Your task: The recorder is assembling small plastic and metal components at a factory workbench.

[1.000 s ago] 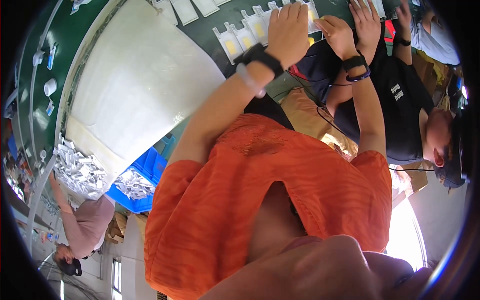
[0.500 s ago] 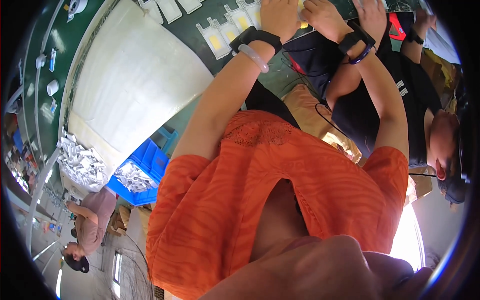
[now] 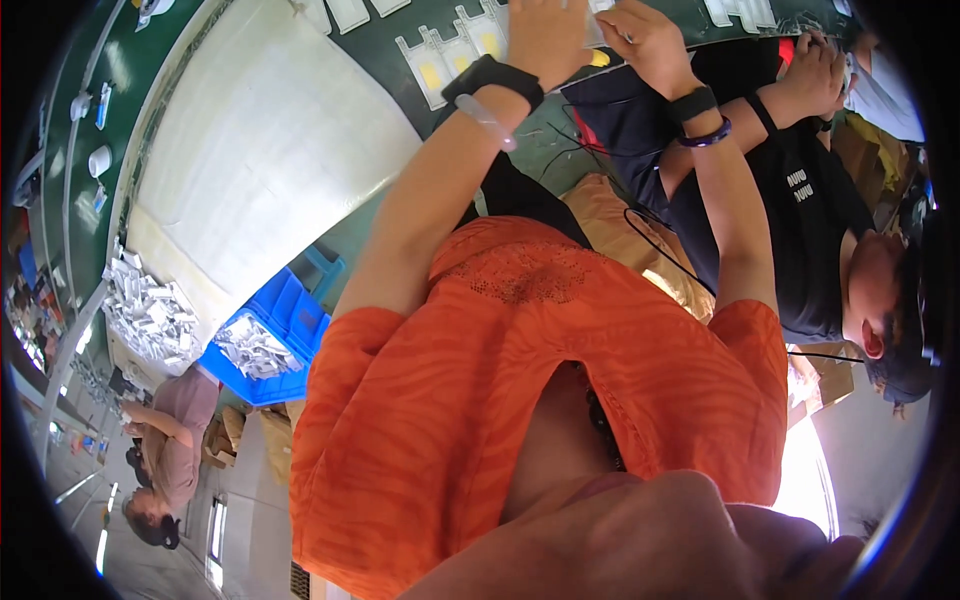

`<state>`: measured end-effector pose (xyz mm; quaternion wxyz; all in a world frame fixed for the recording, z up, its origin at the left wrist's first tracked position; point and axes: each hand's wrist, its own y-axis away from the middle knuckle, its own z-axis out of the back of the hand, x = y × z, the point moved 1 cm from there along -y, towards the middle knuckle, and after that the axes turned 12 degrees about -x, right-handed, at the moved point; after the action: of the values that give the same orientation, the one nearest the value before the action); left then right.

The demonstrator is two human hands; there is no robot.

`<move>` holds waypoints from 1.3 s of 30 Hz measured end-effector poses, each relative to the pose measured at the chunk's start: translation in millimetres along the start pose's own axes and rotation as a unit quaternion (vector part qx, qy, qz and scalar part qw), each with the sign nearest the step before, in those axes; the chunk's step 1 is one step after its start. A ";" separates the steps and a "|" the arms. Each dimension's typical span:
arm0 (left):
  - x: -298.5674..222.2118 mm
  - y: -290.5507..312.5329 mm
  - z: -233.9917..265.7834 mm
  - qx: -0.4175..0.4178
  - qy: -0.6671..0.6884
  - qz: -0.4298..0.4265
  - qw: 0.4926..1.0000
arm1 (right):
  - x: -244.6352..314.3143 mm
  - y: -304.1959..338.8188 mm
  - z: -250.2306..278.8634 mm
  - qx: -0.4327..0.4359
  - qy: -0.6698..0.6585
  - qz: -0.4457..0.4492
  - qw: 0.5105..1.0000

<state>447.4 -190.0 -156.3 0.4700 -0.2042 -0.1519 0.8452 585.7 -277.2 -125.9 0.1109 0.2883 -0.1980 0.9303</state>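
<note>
My left hand [image 3: 547, 42] reaches over a row of flat white plastic pieces [image 3: 430, 72] with yellow patches, on a dark green table [image 3: 385, 50]. The top edge of the picture cuts off its fingers, so their grip is hidden. Close by on the right is my right hand [image 3: 648, 45], fingers bent and drawn together, the thumb pointing toward the left hand. What those fingers hold, if anything, cannot be made out. Between the hands, at the table edge, lies a small yellow thing [image 3: 599, 58].
A white sheet [image 3: 270, 130] covers the table at left, with a heap of small white parts [image 3: 150, 315] at its end. A blue crate [image 3: 275, 335] holds similar parts. At right sits a co-worker in black [image 3: 790, 230], near more white pieces [image 3: 740, 12].
Both my hands have shifted slightly; the right fingers have drawn back from the top edge. The co-worker's hand has left the table edge, and their hands are now together farther right.
</note>
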 end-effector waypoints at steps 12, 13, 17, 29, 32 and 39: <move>11.2 8.3 -10.9 0.059 0.078 0.045 0.994 | -53.5 7.8 -47.4 -0.181 -0.068 0.351 0.916; 14.6 14.2 -17.2 0.022 -0.026 0.018 0.999 | -41.5 2.8 -43.3 -0.178 -0.078 0.354 0.915; 23.9 3.3 -0.8 0.096 0.150 0.087 0.980 | 4.2 -9.3 -17.2 0.099 0.198 0.264 0.939; 22.3 3.7 -0.4 0.080 0.154 0.082 0.981 | -8.7 -14.9 -9.3 0.095 0.192 0.249 0.945; 21.5 3.0 0.1 0.071 0.161 0.089 0.980 | -10.1 -10.5 -9.6 0.126 0.188 0.270 0.936; 22.5 2.7 -0.9 0.074 0.158 0.093 0.980 | -5.5 -12.5 -15.3 0.168 0.221 0.299 0.913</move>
<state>435.2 -172.1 -162.9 0.4209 -0.3129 0.0065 0.8514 586.6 -259.9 -136.9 -0.1814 0.0176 -0.0863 0.9795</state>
